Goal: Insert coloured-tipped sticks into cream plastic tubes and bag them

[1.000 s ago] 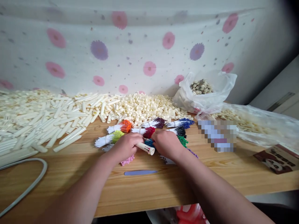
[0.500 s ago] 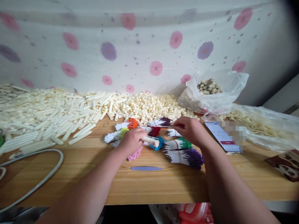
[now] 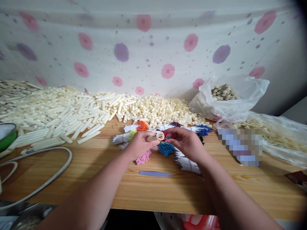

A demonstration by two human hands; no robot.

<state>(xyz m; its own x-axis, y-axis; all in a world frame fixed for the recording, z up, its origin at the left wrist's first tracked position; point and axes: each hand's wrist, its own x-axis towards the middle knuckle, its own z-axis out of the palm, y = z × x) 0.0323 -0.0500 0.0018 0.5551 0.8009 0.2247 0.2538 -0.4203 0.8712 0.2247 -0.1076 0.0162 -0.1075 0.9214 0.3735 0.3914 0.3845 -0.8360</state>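
My left hand (image 3: 139, 146) is closed round a cream slotted pen barrel (image 3: 154, 137), its round open end turned to the right. Close to that opening, my right hand (image 3: 189, 144) pinches a thin pen refill (image 3: 169, 138) that looks blue-tipped; whether it has entered the barrel I cannot tell. Bundles of white refills lie about both hands: orange-tipped (image 3: 141, 125), lime (image 3: 123, 137), pink (image 3: 143, 157), teal (image 3: 166, 149) and blue (image 3: 204, 129). Beneath my right hand is another bundle (image 3: 186, 162), its tips hidden by the hand and forearm. Blue-purple tweezers (image 3: 155, 173) lie nearer me.
Heaps of cream tubes (image 3: 79, 118) and short slotted parts (image 3: 163, 111) line the back. A plastic bag (image 3: 249, 99) of parts, another clear bag (image 3: 283, 131) and a phone (image 3: 230, 143) are right. Left are a white cable (image 3: 69, 156) and a green bowl (image 3: 8, 140).
My right hand has moved from the bundles at the right to the barrel's open end, bringing a refill. The barrel in my left hand has turned and risen. The view has shifted slightly left.
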